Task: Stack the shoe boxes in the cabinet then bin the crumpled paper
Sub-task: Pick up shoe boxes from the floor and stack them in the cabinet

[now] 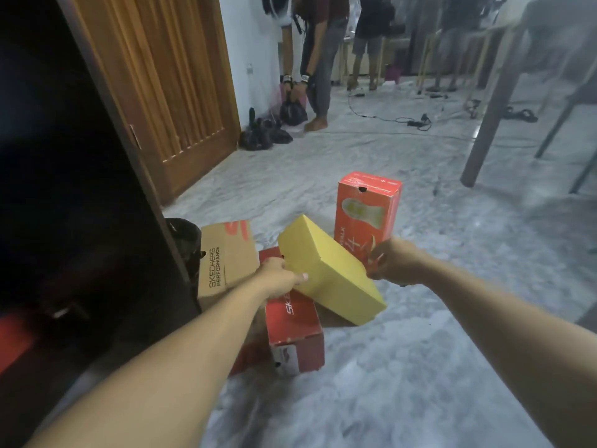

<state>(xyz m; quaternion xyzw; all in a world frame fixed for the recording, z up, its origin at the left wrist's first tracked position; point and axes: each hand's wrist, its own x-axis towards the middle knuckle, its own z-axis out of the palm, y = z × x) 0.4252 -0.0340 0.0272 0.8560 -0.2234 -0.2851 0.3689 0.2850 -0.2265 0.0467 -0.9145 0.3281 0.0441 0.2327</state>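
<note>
You have a plain yellow cardboard shoe box (329,270), a brown cardboard box (226,257) with black lettering and an orange-red mark, a red box lying flat (292,331) with white lettering, and an upright orange-red box (368,208) printed with a pale sole pattern, all on mottled grey-white floor (420,367).

Held box (329,270) sits tilted between left hand (277,278) and right hand (392,261), above the flat box (292,331) on the floor (420,367). Upright box (366,215) behind it, right. Skechers box (226,257) left, against cabinet door (122,176). Table leg (494,105) far right.
</note>
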